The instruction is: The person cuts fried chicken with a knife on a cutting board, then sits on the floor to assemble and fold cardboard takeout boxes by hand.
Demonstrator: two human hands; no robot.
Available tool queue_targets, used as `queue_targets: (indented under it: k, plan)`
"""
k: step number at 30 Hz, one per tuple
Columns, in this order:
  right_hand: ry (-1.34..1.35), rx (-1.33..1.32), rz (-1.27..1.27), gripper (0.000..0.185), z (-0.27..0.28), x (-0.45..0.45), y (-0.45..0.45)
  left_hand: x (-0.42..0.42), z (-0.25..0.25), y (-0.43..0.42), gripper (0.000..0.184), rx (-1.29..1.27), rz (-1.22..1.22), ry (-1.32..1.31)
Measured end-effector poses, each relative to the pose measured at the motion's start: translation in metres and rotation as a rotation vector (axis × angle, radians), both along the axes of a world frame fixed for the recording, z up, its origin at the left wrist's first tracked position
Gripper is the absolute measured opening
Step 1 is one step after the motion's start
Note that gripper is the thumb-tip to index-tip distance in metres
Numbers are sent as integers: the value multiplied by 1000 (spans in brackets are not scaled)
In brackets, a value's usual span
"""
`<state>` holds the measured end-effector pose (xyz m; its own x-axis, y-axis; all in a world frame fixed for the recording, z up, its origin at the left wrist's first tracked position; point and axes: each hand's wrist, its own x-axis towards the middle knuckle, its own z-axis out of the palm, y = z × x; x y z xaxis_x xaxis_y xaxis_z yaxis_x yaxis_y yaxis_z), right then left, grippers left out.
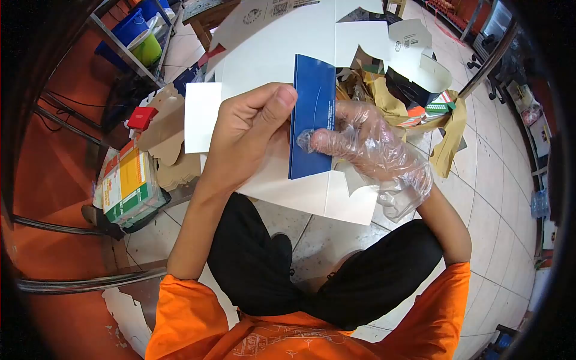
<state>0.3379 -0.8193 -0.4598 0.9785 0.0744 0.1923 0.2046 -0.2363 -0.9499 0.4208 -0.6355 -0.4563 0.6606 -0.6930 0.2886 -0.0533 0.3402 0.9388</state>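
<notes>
A folded dark blue printed card [313,108] stands upright between my hands. My left hand [255,120], bare, pinches its left edge with the thumb on top. My right hand [366,141] wears a clear plastic glove and grips the right edge, its thumb pressed flat on the blue face. Fingers behind the card are hidden. Under and beyond my hands lies a large white cardboard sheet [264,51] with fold lines. Left of my left wrist is a white rectangular piece [203,114].
A wrapped green, white and orange stack [129,183] lies at the left, beside brown cardboard pieces [171,129] and a small red box [141,118]. Torn brown paper [447,144] and cut white card [414,51] pile up at the right. Blue buckets [129,30] stand on a metal rack.
</notes>
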Motion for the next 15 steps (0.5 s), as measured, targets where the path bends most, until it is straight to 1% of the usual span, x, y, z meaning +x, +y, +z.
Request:
queue_targets:
  k: [1,2,4,5,6,7,9,10,11,12,13,14,15]
  plan:
    - [27,-78,7,48,0,0,-2,-1,1,-1,37,0,-1,0]
    - [27,-78,7,48,-2,2,-4,-4,3,-2,36,1,37,16]
    - [71,-54,19,63,-8,6,-7,-3,5,-2,34,2,78,29]
    - [70,-55,21,63,-7,6,-6,0,4,-1,29,111,91,-43]
    - [166,121,25,71,-4,5,-4,1,2,1,23,221,104,-114]
    - [221,162,27,77,-4,6,-3,1,-3,-2,23,223,105,-113]
    - [331,245,23,90,-5,8,-1,0,-13,-11,18,102,99,-146]
    - [310,152,-15,94,-4,9,6,2,-11,-7,26,150,31,-121]
    - [288,58,-54,97,-3,9,10,5,-12,-6,26,153,30,-123]
    - [332,22,33,105,0,16,1,8,-16,-7,26,133,38,-113]
    - [332,23,30,105,3,14,1,9,-17,-8,26,114,44,-102]
    - [311,75,-7,105,6,12,3,9,-14,-8,30,124,35,-72]
    - [290,127,-44,106,7,10,6,7,-15,-8,30,126,33,-75]
